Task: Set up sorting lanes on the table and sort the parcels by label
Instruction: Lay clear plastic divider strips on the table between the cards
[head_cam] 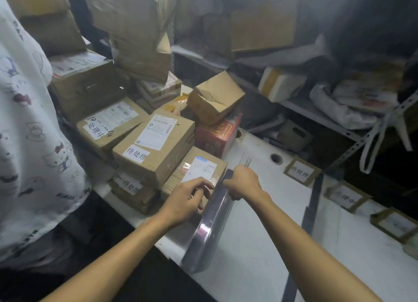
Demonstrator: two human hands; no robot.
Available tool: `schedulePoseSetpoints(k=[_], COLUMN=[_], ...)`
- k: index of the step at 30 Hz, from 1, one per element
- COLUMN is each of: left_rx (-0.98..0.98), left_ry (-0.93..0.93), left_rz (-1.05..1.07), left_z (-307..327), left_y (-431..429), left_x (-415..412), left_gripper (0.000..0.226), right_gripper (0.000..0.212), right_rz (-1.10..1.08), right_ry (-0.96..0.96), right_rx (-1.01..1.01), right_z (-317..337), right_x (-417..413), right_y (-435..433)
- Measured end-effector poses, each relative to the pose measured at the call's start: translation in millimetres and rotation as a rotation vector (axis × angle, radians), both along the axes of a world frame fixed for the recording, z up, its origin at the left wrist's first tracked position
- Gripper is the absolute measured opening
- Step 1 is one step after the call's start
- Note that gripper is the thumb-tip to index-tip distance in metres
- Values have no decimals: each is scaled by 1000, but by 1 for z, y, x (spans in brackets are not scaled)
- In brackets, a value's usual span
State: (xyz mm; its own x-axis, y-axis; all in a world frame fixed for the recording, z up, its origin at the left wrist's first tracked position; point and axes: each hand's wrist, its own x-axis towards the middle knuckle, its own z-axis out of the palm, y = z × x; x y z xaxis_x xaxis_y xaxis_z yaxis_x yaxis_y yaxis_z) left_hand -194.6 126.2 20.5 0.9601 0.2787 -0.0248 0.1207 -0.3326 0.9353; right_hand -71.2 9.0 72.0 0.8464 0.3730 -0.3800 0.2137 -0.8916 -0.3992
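Head view: right hand [243, 181] pinches dark tape strip [210, 222] taut above the white tabletop [260, 245], likely marking a lane. Left hand [187, 200], its grip half-curled and empty, steadies the strip beside the parcels [156, 148].

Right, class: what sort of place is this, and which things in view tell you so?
Probably a parcel sorting or storage room. Cardboard parcels with shipping labels are piled on a white table, metal shelving behind holds more packages, and the hands stretch a strip of tape near small label cards.
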Motion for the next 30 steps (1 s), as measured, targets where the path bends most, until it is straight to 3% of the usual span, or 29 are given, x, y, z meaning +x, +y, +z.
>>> schedulePoseSetpoints(k=[3,6,7,9,13,16,22,30], left_rx=[66,216,237,174,-40,-7,224,226], left_ry=[1,28,59,152,251,190,166,183], left_rz=[-54,-79,-71,-41,-32,-32,-220,-331], left_z=[18,32,37,49,65,65,53,37], left_y=[-6,-15,-20,-34,-71,-105,-183,-300], left_x=[15,31,36,44,64,75,85,98], left_gripper=[29,35,41,44,34,22,41,41], right_gripper=[19,8,14,24,18,14,17,33], right_rz=[-16,-48,-76,-122,-257,-348,-477,-552], right_ry=[-23,-108,-136,-210,-268,-305,-308,-292], right_rx=[44,105,136,196,349,419,382,338], right_z=[35,69,80,100,126,126,111,97], right_x=[10,24,29,37,38,34,27,28], right_y=[-9,-19,-24,-39,-82,-126,-221,-339])
